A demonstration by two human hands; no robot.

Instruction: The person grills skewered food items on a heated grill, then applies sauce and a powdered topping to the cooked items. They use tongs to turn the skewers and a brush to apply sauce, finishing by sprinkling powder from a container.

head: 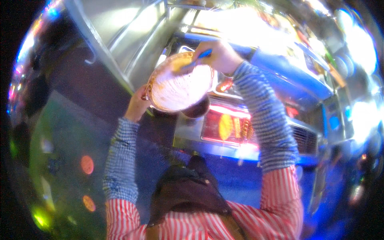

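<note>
My left hand [138, 103] grips the near left rim of a round, shallow vessel [180, 87], perhaps a pan or bowl, tilted so that its inside faces the camera. That inside looks pale and glaring, with brownish smears and a brown rim. Over its far edge is my right hand [217, 57], closed around a blue-handled tool [205, 53]. The tool's blurred tan end [181, 67] lies against the upper inside of the vessel; whether it is a brush or a spatula I cannot tell. Below the vessel shows a dark round thing [196, 108], partly hidden.
A metal counter or frame with rails [102, 45] runs along the upper left, with a small hook near it. To the right stands a blue-lit metal appliance [288, 70]. A red-lit panel [225, 126] with yellow shapes lies below the vessel. Strong glare hides the upper right.
</note>
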